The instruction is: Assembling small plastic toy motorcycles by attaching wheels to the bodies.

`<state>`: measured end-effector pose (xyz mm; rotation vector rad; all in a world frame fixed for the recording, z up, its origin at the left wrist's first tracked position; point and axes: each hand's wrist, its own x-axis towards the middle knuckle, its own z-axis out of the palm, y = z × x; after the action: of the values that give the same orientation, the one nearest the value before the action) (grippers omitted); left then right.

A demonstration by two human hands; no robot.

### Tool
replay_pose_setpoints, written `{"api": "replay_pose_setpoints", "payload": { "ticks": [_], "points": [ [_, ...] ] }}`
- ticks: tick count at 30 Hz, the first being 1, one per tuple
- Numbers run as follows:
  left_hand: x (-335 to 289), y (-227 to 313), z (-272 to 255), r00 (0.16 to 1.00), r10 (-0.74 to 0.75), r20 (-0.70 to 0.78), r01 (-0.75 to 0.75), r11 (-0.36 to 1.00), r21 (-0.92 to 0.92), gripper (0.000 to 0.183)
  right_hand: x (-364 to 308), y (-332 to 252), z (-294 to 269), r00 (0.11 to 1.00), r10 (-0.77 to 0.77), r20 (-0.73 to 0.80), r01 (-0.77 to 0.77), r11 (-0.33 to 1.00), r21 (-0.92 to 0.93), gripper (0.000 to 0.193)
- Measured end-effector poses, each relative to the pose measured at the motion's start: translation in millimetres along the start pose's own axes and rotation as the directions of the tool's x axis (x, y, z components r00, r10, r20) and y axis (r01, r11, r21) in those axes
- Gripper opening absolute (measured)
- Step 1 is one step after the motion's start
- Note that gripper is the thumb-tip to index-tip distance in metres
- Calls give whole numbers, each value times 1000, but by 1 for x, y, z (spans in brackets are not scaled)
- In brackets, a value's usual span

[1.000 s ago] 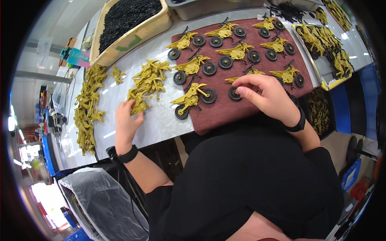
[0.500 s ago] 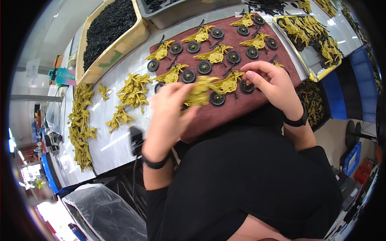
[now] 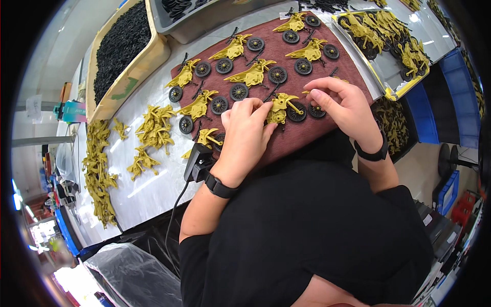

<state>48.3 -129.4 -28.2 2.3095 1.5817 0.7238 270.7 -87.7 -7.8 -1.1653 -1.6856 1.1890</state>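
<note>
My left hand [image 3: 246,134] grips a yellow-green toy motorcycle body [image 3: 277,109] between thumb and fingers, low over the near part of a maroon cloth-covered pad [image 3: 294,140]. The body's fork reaches over a black spoked wheel [image 3: 296,111]. Just to the right, my right hand [image 3: 345,105] is closed in a pinch; a small yellow tip shows at the fingers, too small to name. Beyond the hands, several yellow bodies [image 3: 250,74] lie in rows, with black wheels [image 3: 239,92] and thin black handlebar-like parts beside them.
Piles of yellow parts [image 3: 153,128] lie on the white table to the left. A cream bin of small black parts [image 3: 158,51] and a grey bin [image 3: 197,25] stand at the back. A yellow-rimmed tray [image 3: 391,96] holds bodies with wheels at right. A black device with a cable [image 3: 198,162] is near my left wrist.
My left hand has moved right, bringing the yellow body over the near part of the pad beside my right hand. My right hand keeps its pinch. The whole view has shifted slightly.
</note>
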Motion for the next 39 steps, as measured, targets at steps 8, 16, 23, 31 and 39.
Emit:
{"api": "replay_pose_setpoints", "payload": {
  "ticks": [8,16,23,31,39],
  "points": [
    [2,1,-4,1000,-15,14,14,999,45,41,4,4,0,1000,-29,-9,29,1000,-5,20],
    [3,0,-3,999,12,29,-13,999,31,43,7,4,3,1000,-12,8,12,1000,13,20],
    [4,-1,-2,999,33,40,-34,999,37,42,8,8,5,999,-50,12,50,999,-20,20],
    [4,-2,-6,998,51,-32,-49,996,72,37,7,3,-2,997,27,68,-24,999,-36,21],
    [4,0,-3,997,80,-15,-78,995,64,35,5,5,-3,996,45,77,-42,998,-48,21]
  ]
}}
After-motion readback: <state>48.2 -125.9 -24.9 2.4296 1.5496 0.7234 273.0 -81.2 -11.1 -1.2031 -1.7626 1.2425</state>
